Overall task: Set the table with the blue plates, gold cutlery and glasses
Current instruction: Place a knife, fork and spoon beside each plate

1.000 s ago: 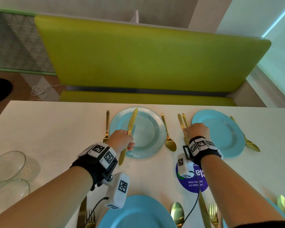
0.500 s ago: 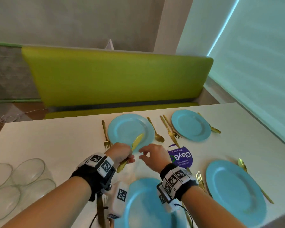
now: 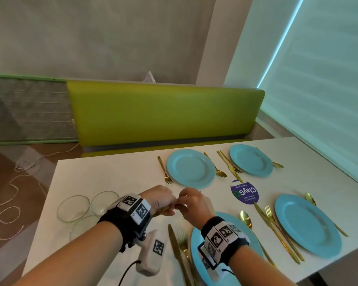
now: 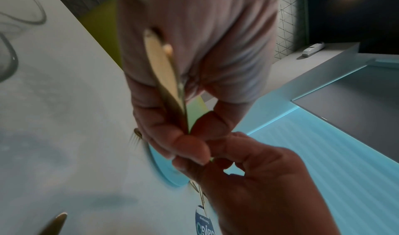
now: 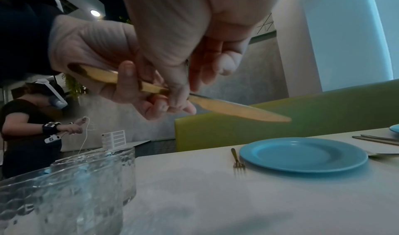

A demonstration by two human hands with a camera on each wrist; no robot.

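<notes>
My left hand grips the handle of a gold knife above the white table. My right hand meets it and pinches the same knife at its middle. The blade points towards the far left blue plate, beside which lie a gold fork and a spoon. Three more blue plates show: far right, near right, and near left, partly under my right wrist. Each has gold cutlery beside it. Clear glasses stand left of my hands.
A purple round sticker lies between the plates. A green bench runs along the table's far side, and a window blind is on the right. Loose cord lies on the floor. Another person stands beyond the glasses.
My left hand drew the knife off the far left plate, back towards me. My right hand left the far right cutlery, crossed over and took hold of the same knife.
</notes>
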